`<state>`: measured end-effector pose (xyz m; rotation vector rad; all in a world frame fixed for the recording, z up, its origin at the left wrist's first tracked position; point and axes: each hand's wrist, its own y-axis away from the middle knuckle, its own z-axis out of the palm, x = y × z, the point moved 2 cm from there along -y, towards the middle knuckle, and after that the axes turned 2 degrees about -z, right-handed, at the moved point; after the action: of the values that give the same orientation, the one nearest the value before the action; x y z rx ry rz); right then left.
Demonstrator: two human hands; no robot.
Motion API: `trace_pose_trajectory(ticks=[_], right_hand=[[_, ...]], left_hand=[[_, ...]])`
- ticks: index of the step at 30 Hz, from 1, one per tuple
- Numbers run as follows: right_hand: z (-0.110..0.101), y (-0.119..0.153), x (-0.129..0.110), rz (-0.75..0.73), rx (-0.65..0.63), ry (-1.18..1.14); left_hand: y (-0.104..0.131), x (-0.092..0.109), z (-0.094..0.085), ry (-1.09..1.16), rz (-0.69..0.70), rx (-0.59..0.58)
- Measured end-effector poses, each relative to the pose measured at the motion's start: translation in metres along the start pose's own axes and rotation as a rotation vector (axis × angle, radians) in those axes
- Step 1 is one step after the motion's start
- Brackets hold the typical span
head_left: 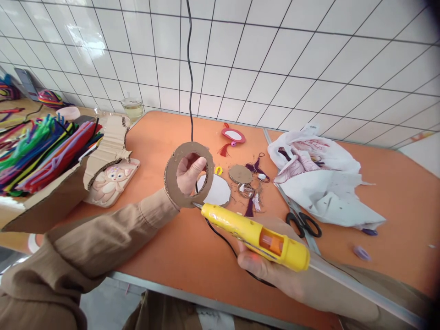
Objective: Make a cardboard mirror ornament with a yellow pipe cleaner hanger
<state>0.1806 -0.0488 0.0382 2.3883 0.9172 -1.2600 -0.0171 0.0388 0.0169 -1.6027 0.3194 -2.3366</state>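
My left hand point(191, 174) grips a brown cardboard ring point(173, 183), its thumb showing through the hole and the other fingers partly hidden behind. In my right hand point(264, 266) is a yellow glue gun point(254, 233), a long clear glue stick running out of its back. The gun's metal tip is at the ring's lower edge. Beneath the ring lies a white disc point(218, 190), partly covered. A small yellow curved piece point(218, 170) and a cardboard disc point(241, 174) rest to its right.
Black-handled scissors point(304, 224) lie beside a white plastic bag point(316, 169) on the orange table point(154, 137). A red tasselled ornament point(233, 135) sits farther back. At left are a cardboard box point(51, 206) of coloured pipe cleaners and a phone case point(112, 183). A black cord point(190, 68) hangs down the wall.
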Motion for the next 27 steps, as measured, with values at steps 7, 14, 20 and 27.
trace_pose_trajectory(ticks=[7,14,20,27], right_hand=[[-0.002,-0.005,-0.013,0.08,-0.072,-0.123],[0.002,-0.006,-0.012,0.056,-0.013,-0.207],[0.0,-0.004,-0.015,0.102,-0.024,-0.201],[0.002,-0.007,-0.013,-0.134,-0.174,-0.073]], left_hand=[[-0.001,-0.001,-0.002,-0.036,0.013,0.04],[-0.002,-0.002,-0.003,-0.072,0.021,0.035],[0.001,-0.002,-0.001,-0.064,0.028,0.03],[-0.026,0.021,-0.013,-0.077,0.081,0.035]])
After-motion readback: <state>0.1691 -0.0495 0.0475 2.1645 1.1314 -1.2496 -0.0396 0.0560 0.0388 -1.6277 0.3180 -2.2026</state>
